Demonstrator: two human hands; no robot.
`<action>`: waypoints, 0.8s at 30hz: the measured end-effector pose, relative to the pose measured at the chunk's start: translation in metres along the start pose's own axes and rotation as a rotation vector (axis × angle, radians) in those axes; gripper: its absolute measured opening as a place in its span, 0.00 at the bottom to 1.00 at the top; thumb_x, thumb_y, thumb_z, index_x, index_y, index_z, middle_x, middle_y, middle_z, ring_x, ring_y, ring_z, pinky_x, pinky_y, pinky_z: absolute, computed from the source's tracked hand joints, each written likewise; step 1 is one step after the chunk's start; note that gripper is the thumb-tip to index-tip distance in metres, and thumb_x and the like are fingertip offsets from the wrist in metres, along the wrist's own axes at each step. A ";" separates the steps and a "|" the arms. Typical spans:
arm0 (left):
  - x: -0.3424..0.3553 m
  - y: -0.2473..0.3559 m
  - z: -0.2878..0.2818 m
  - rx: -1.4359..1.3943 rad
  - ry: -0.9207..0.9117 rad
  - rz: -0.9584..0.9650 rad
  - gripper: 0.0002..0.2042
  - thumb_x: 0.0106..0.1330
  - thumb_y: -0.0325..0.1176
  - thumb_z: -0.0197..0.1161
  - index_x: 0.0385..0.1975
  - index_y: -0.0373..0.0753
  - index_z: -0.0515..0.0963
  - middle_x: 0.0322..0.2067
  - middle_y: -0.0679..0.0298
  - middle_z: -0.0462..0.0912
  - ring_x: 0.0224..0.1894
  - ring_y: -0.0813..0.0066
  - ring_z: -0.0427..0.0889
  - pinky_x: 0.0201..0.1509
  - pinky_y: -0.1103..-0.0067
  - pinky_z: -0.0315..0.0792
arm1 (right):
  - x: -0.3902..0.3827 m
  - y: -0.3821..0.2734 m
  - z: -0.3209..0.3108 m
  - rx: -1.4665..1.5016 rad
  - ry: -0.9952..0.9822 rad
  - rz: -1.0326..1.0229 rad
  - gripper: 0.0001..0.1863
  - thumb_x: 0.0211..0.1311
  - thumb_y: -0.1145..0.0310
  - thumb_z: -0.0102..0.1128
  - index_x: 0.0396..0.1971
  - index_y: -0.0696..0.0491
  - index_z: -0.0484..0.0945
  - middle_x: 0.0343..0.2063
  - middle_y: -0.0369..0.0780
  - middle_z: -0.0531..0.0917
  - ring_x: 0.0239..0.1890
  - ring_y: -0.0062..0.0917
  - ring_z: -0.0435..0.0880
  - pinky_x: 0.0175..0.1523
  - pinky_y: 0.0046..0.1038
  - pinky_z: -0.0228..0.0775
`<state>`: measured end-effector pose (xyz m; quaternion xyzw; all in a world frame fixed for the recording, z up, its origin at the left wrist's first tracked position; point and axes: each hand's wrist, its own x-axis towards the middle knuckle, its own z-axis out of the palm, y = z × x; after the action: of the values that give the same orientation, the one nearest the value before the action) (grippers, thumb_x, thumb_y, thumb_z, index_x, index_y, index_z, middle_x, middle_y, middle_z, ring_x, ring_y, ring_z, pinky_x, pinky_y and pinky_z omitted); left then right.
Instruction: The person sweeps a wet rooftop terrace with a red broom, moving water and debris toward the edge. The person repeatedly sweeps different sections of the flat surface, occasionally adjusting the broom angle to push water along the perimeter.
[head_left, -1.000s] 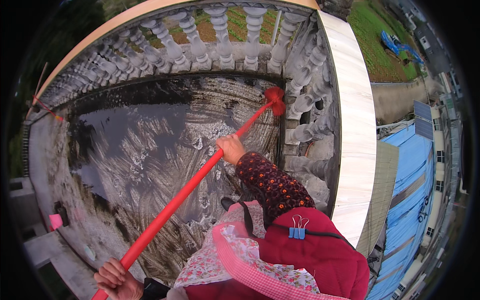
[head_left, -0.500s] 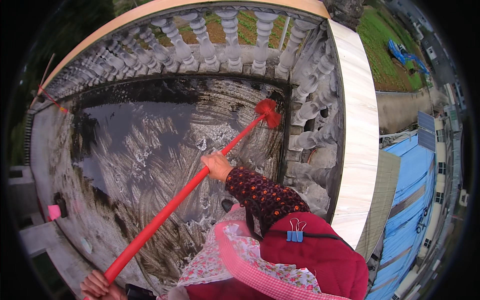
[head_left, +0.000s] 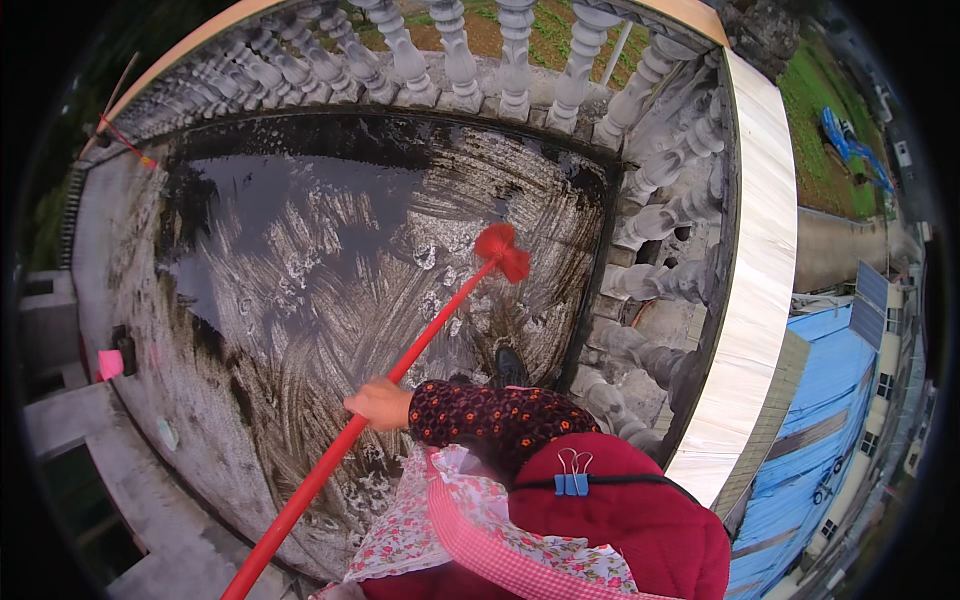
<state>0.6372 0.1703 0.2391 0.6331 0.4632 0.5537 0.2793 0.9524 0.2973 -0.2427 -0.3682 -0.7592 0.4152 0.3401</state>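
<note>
right hand (head_left: 380,403): was clamped around the red pole (head_left: 302,500)
left hand: was out of view, grip could not be told
red bristle head (head_left: 503,252): was inside the balustrade (head_left: 515,60), apart from it, over streaked wet floor (head_left: 325,275)

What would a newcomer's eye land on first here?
Probably the bright red broom: its pole slants from the lower edge to a bristly head, seen against the dark, streaked floor, with the right hand gripping it midway. Next, the pale rail curving down the right, and the blue roof beyond.
</note>
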 end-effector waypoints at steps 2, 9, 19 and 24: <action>-0.014 -0.054 0.049 -0.376 0.448 -0.075 0.23 0.72 0.40 0.53 0.13 0.50 0.55 0.14 0.73 0.51 0.19 0.77 0.55 0.30 0.74 0.57 | 0.008 0.040 -0.041 -0.204 0.030 0.151 0.10 0.45 0.69 0.69 0.27 0.50 0.77 0.23 0.41 0.83 0.32 0.40 0.84 0.47 0.43 0.65; -0.009 -0.068 0.069 -0.340 0.385 -0.157 0.20 0.71 0.36 0.54 0.15 0.48 0.58 0.16 0.71 0.53 0.22 0.75 0.56 0.33 0.74 0.57 | 0.037 0.045 -0.062 -0.358 0.128 0.176 0.09 0.49 0.68 0.68 0.29 0.50 0.77 0.29 0.41 0.83 0.39 0.40 0.80 0.48 0.41 0.64; -0.075 -0.057 0.014 -0.147 0.481 -0.137 0.20 0.72 0.38 0.55 0.16 0.48 0.58 0.17 0.71 0.53 0.22 0.75 0.56 0.33 0.73 0.57 | 0.045 -0.022 0.085 0.025 -0.096 0.034 0.11 0.44 0.70 0.68 0.27 0.49 0.73 0.23 0.39 0.81 0.34 0.41 0.82 0.47 0.42 0.65; -0.091 -0.087 -0.010 -0.188 0.474 -0.193 0.21 0.73 0.41 0.55 0.16 0.48 0.59 0.17 0.72 0.53 0.22 0.76 0.56 0.34 0.72 0.57 | 0.064 0.044 0.043 -0.407 0.095 0.266 0.08 0.49 0.68 0.68 0.28 0.50 0.77 0.28 0.39 0.81 0.42 0.36 0.79 0.53 0.37 0.61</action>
<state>0.6067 0.1236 0.1255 0.4098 0.5204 0.6980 0.2721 0.8970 0.3520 -0.2866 -0.5447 -0.7553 0.2771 0.2367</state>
